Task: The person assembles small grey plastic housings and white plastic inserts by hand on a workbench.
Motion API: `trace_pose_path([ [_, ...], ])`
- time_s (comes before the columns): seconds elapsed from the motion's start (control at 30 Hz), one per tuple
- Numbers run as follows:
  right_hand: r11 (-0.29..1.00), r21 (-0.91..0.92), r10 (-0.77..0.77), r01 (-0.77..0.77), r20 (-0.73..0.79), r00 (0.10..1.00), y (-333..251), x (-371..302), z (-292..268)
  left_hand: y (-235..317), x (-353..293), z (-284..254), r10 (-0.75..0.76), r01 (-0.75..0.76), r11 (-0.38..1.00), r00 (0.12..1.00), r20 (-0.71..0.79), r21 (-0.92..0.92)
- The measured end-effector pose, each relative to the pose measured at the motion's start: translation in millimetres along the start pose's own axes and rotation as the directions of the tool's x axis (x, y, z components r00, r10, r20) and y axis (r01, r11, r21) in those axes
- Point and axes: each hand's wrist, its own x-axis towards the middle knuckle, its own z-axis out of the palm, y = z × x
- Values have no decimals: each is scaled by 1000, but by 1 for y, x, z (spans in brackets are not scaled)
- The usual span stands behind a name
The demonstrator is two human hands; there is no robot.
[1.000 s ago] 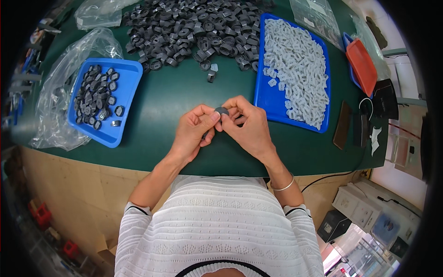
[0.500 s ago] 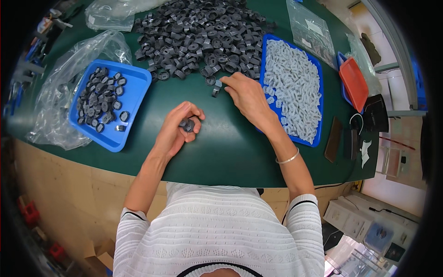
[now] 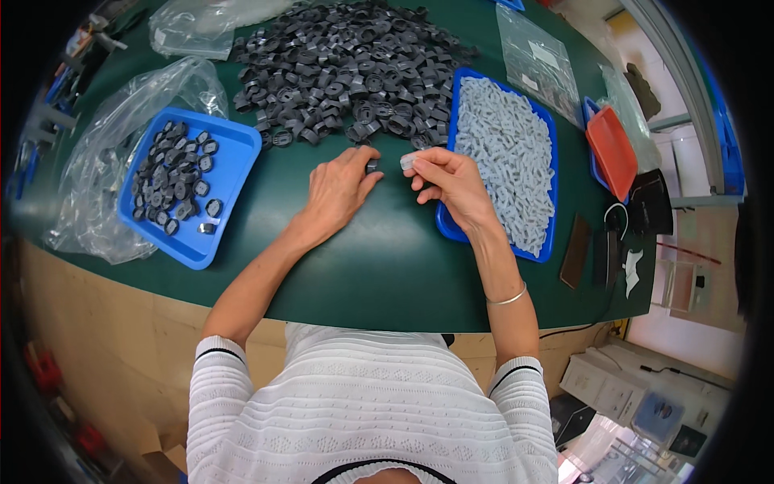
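My left hand (image 3: pixel 339 187) lies palm down near the front of a heap of dark grey ring-shaped plastic parts (image 3: pixel 347 73). Its thumb and fingertips close on one small dark grey plastic part (image 3: pixel 372 166), which they partly cover. To its right, my right hand (image 3: pixel 453 184) is raised beside the blue tray, pinching a small translucent whitish plastic piece (image 3: pixel 407 161) between thumb and forefinger. A gap separates the two held pieces. Many similar whitish pieces (image 3: pixel 508 161) fill the blue tray (image 3: pixel 551 198) on the right.
At left, a blue tray (image 3: pixel 230 189) holds several dark parts with pale centres (image 3: pixel 173 173). Clear plastic bags (image 3: pixel 89 194) lie around it, another bag (image 3: pixel 540 60) at the far right. An orange-red tray (image 3: pixel 613 153) and a brown strip (image 3: pixel 575 252) sit near the green table's (image 3: pixel 363 274) right end.
My left hand has moved away from me and right, turning palm down by the heap. My right hand has shifted right and lower, and the whitish piece now shows in its pinch.
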Motion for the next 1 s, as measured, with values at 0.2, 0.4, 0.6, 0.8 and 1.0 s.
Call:
trace_pose_path([
  [0.2,808,-531,-512,256,-415,752,-15,-48,-74,-1,-14,-7,-29,29,999,1000,6,-44],
  [0.4,230,-900,-701,-369,-417,579,-17,-82,-271,-2,-36,-12,-200,229,905,973,118,-357],
  [0.6,324,-688,-305,-649,-725,617,-9,-65,-302,19,-38,-16,-366,479,613,877,311,-629],
  [0.8,302,-842,-625,-448,-529,573,-12,-65,-259,22,-46,-22,-416,583,488,810,414,-650],
  [1.0,209,-948,-606,241,67,792,-16,-51,-98,20,-45,-15,-420,581,382,802,425,-719],
])
